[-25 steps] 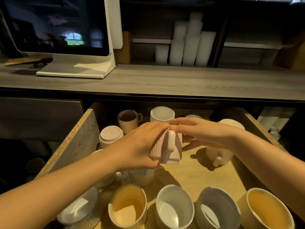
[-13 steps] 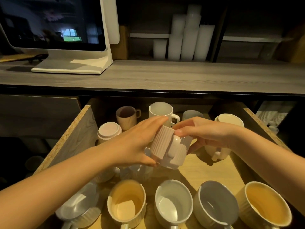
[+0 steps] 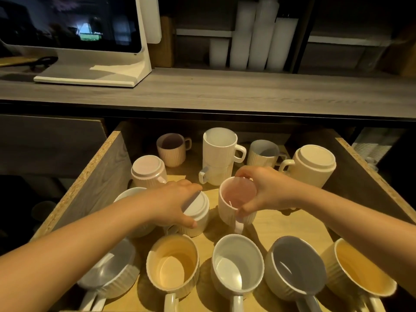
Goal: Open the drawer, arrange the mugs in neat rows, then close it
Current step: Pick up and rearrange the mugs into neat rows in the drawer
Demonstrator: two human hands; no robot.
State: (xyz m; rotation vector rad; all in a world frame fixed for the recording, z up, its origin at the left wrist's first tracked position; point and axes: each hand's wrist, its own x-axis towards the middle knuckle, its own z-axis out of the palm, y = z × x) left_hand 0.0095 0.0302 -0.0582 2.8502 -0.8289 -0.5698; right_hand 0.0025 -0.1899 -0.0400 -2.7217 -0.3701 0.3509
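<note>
Pink ribbed mug [image 3: 236, 201], upright with its handle toward six o'clock, is gripped at the rim by the right hand [image 3: 267, 190] mid-drawer [image 3: 96, 176], while at nine o'clock the left hand [image 3: 173, 203] clasps an upturned white mug [image 3: 198, 212]; the mugs look empty.

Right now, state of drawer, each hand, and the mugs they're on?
drawer: open, pulled out
left hand: gripping the upside-down white mug
upside-down white mug: base up, on the drawer floor
right hand: gripping the pink ribbed mug at its rim
pink ribbed mug: mouth up, handle toward the camera
front row of mugs: mouth up
stacked white mugs: two high
</note>
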